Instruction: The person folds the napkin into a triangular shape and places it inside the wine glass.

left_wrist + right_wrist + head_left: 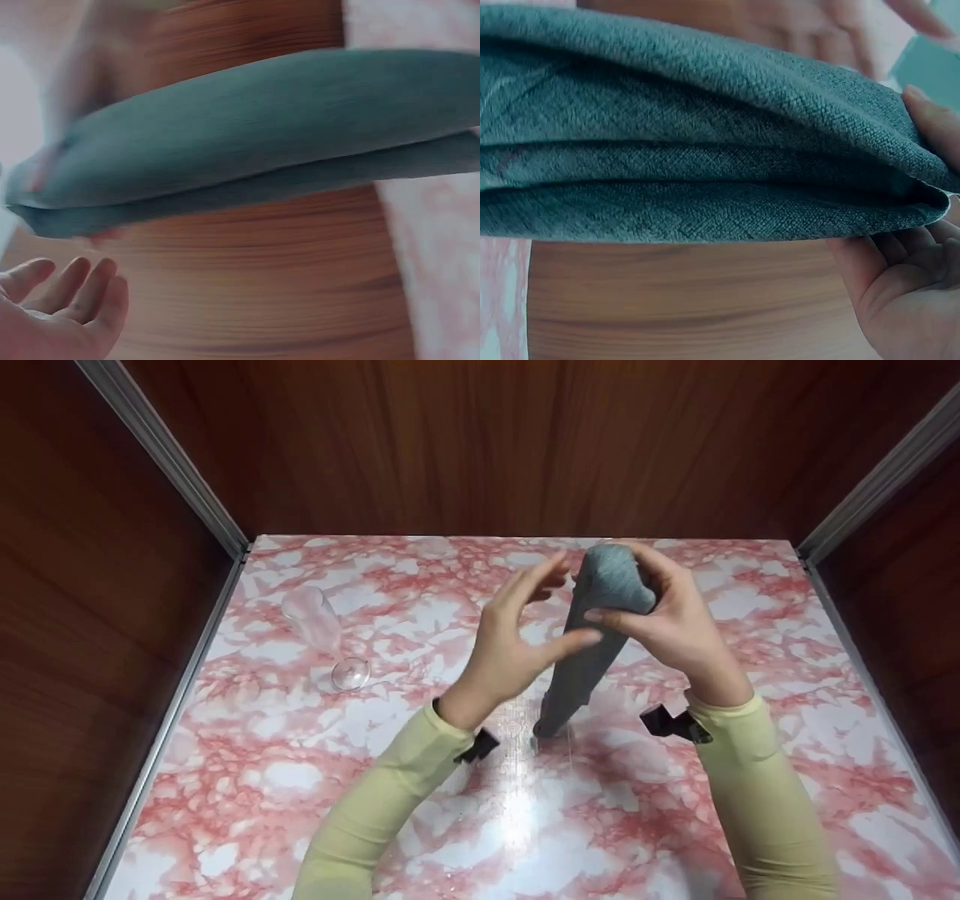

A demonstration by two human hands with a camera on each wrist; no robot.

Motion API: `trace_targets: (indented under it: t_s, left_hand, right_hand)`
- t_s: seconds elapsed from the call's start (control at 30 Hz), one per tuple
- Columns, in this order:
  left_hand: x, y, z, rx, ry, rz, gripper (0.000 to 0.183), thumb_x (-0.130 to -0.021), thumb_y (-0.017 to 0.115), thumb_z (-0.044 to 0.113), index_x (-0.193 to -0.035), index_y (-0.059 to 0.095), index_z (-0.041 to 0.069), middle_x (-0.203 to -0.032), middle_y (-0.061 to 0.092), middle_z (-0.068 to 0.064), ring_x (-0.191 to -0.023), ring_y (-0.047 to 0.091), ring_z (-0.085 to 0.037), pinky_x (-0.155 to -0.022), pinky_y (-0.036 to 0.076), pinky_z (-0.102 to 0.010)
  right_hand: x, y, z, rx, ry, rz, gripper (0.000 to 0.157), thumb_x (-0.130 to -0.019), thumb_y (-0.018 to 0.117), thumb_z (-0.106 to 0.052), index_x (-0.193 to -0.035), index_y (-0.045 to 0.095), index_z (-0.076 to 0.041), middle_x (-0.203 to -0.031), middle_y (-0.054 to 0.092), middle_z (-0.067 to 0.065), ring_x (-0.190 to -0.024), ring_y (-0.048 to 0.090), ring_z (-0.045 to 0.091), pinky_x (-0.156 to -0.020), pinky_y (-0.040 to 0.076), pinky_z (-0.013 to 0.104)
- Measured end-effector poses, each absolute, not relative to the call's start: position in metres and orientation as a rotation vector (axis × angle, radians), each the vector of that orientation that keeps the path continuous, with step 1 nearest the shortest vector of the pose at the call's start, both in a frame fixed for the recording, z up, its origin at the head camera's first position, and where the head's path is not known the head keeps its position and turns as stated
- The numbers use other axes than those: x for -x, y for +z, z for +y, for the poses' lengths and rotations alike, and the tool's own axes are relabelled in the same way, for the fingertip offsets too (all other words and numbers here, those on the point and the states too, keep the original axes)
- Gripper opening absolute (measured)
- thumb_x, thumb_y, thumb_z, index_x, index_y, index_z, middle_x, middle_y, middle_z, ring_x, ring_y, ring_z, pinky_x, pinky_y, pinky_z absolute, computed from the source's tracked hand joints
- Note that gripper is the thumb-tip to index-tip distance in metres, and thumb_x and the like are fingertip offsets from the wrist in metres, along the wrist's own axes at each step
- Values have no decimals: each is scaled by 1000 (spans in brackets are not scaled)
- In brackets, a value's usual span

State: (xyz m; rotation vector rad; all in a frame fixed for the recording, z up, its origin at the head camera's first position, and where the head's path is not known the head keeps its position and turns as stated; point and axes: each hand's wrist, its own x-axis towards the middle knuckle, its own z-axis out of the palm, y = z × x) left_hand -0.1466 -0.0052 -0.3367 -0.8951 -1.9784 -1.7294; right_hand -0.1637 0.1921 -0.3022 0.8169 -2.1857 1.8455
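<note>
A folded grey-green cloth (611, 574) hangs upright over the table, its lower end down near the tabletop. My right hand (679, 619) grips its top end, thumb on the near side and fingers behind. Several stacked folds of the cloth (705, 157) show in the right wrist view. To the left of the cloth is my left hand (514, 634), thumb and fingers spread apart, holding nothing. In the left wrist view the fingers of the left hand (75, 307) are loosely bent below the cloth, with a gap between.
A clear stemmed glass (319, 630) lies on its side on the left of the table, its round foot toward me. The red-and-white marbled tabletop (255, 817) is bounded by brown wood-grain panels (480, 450) at the back and both sides.
</note>
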Motion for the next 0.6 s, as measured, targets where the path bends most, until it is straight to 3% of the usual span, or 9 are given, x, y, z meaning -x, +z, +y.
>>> trace_targets:
  t_s: [0.3,0.6]
  left_hand:
    - [159,-305,1,838,-1745,-2088,60,-75,83,31,-126,61,7,-112,64,2,-96,58,-7,-82,50,-26]
    - [163,-301,2,860,-1749,-2064,54,-75,83,27,-119,64,2,-106,68,-3,-93,62,-6,-81,51,-23]
  right_hand:
    - [154,-294,182,-844,1676,-2305,56,-76,73,11,-128,56,2,-115,62,14,-99,58,21,-84,47,26]
    - [156,-298,190,-886,1736,-2332,58,-80,72,5,-134,52,-3,-121,57,16,-101,57,24,-82,48,26]
